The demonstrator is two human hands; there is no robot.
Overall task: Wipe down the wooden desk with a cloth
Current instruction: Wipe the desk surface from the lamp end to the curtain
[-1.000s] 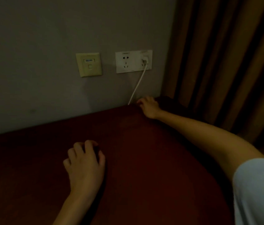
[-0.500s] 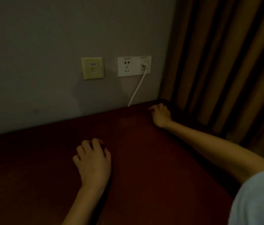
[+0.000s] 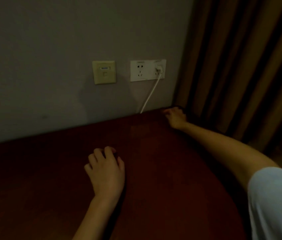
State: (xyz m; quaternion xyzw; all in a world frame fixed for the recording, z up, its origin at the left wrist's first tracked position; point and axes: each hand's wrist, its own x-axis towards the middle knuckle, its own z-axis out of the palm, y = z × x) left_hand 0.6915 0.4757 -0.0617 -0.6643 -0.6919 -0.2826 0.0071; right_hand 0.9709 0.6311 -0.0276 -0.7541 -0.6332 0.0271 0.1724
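Super dim. Got left hand [image 3: 106, 172] planted near-middle on the wooden desk [image 3: 162, 179], curled over some dark blob [image 3: 116, 155], can't tell what. Got right hand [image 3: 175, 118] at the far right corner by the curtain [image 3: 240, 66]; can't tell grip, can't pick out the cloth.

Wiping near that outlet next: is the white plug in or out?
In: the white plug sits in the outlet, right side, cable dropping to the desk.
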